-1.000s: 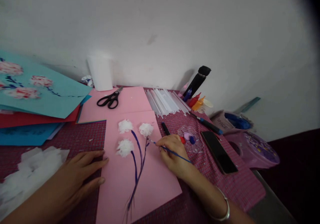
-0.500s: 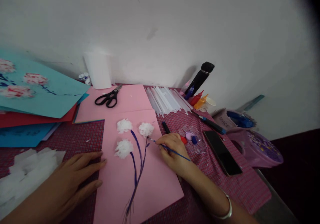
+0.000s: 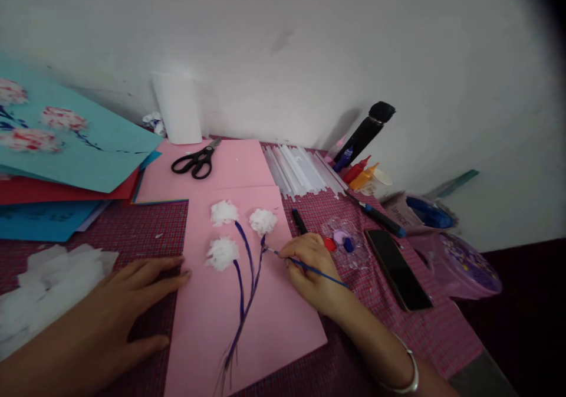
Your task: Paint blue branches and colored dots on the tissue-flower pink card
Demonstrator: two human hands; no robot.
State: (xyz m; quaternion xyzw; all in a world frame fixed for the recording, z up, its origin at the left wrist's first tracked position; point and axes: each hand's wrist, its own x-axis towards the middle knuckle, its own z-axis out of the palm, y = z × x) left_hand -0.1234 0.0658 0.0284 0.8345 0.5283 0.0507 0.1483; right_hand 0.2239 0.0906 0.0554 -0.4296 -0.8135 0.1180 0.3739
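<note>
Left hand (image 3: 128, 302) lies flat on the counter, fingers spread and released, at the left edge of the pink sheet (image 3: 269, 320); firm pressure there should steady it. On the sheet, the right hand (image 3: 309, 267), fingers pinching the brush (image 3: 321, 272), needs light strokes below the white tuft (image 3: 263, 221). The bristles are too small to make out.

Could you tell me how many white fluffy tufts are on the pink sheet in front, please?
3: the upper left tuft, the upper right tuft beside the brush tip, and the lower left tuft. None seems hidden.
</note>
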